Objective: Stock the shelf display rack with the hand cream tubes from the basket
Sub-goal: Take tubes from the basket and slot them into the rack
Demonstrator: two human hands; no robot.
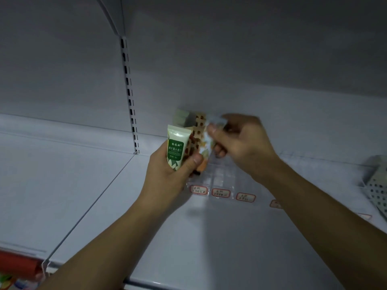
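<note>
My left hand grips several hand cream tubes upright above the white shelf. The front one is a pale tube with a green label; behind it stands a tube with a brown checked pattern. My right hand pinches the crimped top of a blurred white and orange tube right next to the bundle. Below the hands lies a clear plastic display rack with divided slots and red-framed labels along its front. The basket is out of view.
A white shelf board spans the view, with a slotted upright in the back panel at left. A perforated white divider stands at the right edge. Red packaging shows at the bottom left, below the shelf.
</note>
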